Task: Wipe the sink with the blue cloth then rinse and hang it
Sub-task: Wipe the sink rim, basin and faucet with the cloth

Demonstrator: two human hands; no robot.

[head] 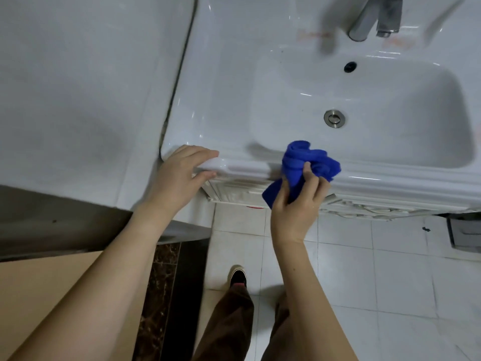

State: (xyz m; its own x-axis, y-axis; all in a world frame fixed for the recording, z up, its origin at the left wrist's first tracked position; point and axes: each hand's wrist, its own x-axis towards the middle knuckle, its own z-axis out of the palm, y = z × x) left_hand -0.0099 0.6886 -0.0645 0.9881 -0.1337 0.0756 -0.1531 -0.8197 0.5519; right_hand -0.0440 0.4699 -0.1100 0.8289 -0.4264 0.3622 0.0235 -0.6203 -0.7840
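Sink [229, 82] basin open and bare, faucet [364, 22] overhanging the back rim, wall [78, 87] close on the left

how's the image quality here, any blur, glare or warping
Head view: the faucet at the top is smeared by motion blur; small glare streaks on the glossy sink; wide-angle bending curves the sink's front edge; blue cloth and both hands stay fairly sharp.

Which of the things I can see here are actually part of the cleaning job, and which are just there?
Part of the job:
blue cloth, bunched in the right hand
sink
tap, for rinsing
left hand, resting on the sink's front corner

Just there:
drain plug
floor tiles
shoe
wall tiles
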